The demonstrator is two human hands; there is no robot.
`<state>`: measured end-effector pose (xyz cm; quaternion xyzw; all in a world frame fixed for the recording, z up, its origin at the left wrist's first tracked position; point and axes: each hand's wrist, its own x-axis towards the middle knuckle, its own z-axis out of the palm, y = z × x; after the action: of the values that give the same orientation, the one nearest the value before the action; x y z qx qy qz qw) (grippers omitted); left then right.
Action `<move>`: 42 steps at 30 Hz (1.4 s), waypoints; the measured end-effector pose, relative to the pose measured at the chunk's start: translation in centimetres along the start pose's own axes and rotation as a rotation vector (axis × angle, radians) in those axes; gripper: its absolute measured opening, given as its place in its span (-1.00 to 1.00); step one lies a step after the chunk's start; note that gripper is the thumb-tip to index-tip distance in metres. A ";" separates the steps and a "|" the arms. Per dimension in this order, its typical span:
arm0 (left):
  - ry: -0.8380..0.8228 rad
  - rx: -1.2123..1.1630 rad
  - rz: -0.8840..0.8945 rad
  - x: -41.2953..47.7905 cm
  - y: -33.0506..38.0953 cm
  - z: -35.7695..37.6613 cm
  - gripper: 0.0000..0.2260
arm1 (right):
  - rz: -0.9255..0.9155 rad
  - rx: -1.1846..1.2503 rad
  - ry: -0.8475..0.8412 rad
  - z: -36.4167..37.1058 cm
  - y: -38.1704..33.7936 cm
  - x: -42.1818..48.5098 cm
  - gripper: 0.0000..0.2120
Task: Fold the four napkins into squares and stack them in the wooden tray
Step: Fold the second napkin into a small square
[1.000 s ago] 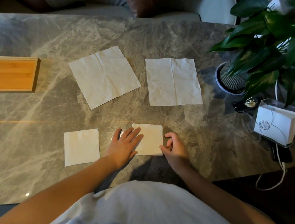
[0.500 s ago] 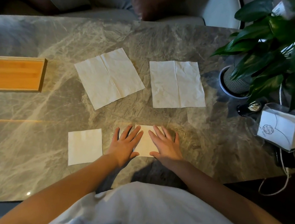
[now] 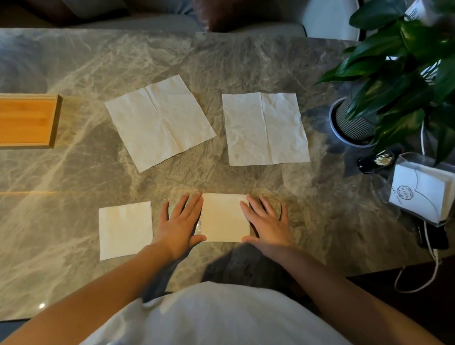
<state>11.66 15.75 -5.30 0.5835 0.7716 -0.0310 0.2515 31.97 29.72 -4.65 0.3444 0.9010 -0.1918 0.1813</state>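
Left hand: the left hand (image 3: pixel 180 224) lies flat on the table (image 3: pixel 41 235), fingers straight and holding nothing; its thumb side touches the left edge of the folded napkin (image 3: pixel 225 218).
Right hand: the right hand (image 3: pixel 269 226) is also flat and released, with the fingers over the napkin's right edge and upper right corner.
Reason for the hold: it seems both palms press outward from the middle to flatten the creases, so that the square stays closed.
Place of this napkin: lower centre of the frame, between the two hands, near the table's front edge.
Other folded napkin: the other folded napkin (image 3: pixel 124 230) lies just left of the left hand, apart from it, a little turned.
Open napkins: the left open napkin (image 3: pixel 159 121) and the right open napkin (image 3: pixel 264 128) lie spread in the middle of the frame, apart from each other, probably set out to be reached in turn.
Tray: the wooden tray (image 3: pixel 12 120) is at the left edge of the frame, partly cut off; no napkin shows in the part that is seen.
Progress: two look folded, two are not, none is stacked.
Edges: the plant pot (image 3: pixel 352 127), the napkin holder (image 3: pixel 418 193) and a cable (image 3: pixel 413 281) crowd the right side.
Free room: bare table lies between the napkins and the tray, so the way to the left looks free.
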 end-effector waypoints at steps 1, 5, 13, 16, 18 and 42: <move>-0.001 0.003 -0.011 0.0 0.1 -0.1 -0.22 | -0.001 0.003 0.002 0.0 0.0 0.0 -0.14; 0.068 0.008 -0.051 -0.2 0.8 -0.7 -0.22 | -0.006 0.011 0.002 0.1 0.1 -0.1 -0.15; 0.002 -0.733 -0.313 -0.5 3.8 -1.0 -0.48 | -0.008 0.025 0.010 0.2 0.1 -0.1 -0.15; -0.155 -1.048 -0.473 0.1 4.1 -1.0 -0.55 | -0.010 0.024 0.012 0.3 0.1 -0.1 -0.15; -0.164 -1.062 -0.504 0.3 3.9 -1.0 -0.64 | -0.011 0.017 0.014 0.3 0.1 -0.1 -0.14; -0.023 -1.066 -0.317 0.3 2.7 -3.3 -0.85 | 0.037 0.290 0.097 -1.0 -1.2 -0.9 -0.21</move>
<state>12.94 18.05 -1.89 0.2521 0.7560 0.3197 0.5125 31.62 28.86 -3.08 0.3923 0.8650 -0.2999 0.0894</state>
